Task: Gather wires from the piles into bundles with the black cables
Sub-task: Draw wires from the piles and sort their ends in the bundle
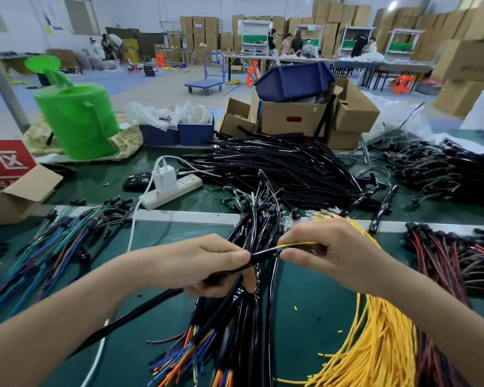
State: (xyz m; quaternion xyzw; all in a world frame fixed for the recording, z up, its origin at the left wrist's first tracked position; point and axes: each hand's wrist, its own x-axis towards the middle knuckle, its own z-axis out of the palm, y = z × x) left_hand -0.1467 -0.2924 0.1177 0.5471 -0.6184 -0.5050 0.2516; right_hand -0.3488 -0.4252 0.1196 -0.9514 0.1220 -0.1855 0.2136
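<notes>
A worker's two bare forearms and two bare hands, seen from a head-worn camera above the green bench [157, 247]. The left forearm [67, 317], over the bench's near left side, is uncovered along its whole visible length, from the picture's edge to the wrist. The right forearm [430, 311], over the near right side, is equally bare. The left hand [207, 263], near the bench's middle, shows a short, rounded thumbnail trimmed close to the tip and fine creases at the thumb joint. The right hand [338, 252], just right of the middle, shows a broad, smooth back, and its fingers [305, 233] are ungloved.
</notes>
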